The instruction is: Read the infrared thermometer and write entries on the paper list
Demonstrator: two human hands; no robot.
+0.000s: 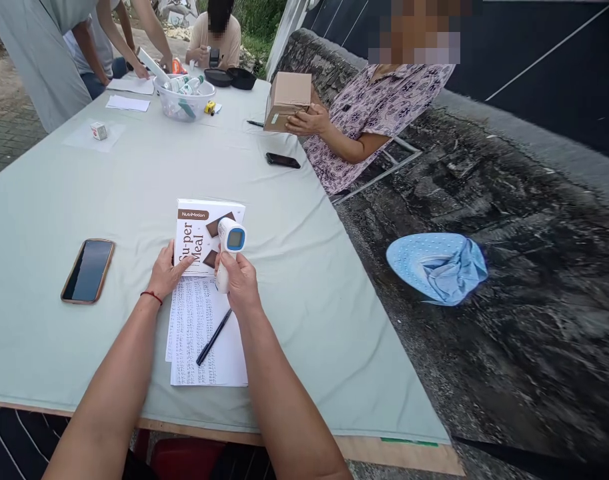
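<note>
My right hand is wrapped round the handle of a white infrared thermometer, its blue-rimmed screen turned up toward me. Under it lies a white and brown NutriMotion box. My left hand grips that box at its lower left, thumb on the printed face and fingers hidden along the side. Printed sheets stick out below the box toward me. A black pen rests slantwise on them, near my right wrist.
A phone lies to the left, another phone near the right edge. Across the table, a person holds a cardboard box. A plastic basket of bottles, black pans and a small box stand farther back. A blue hat lies on the ground.
</note>
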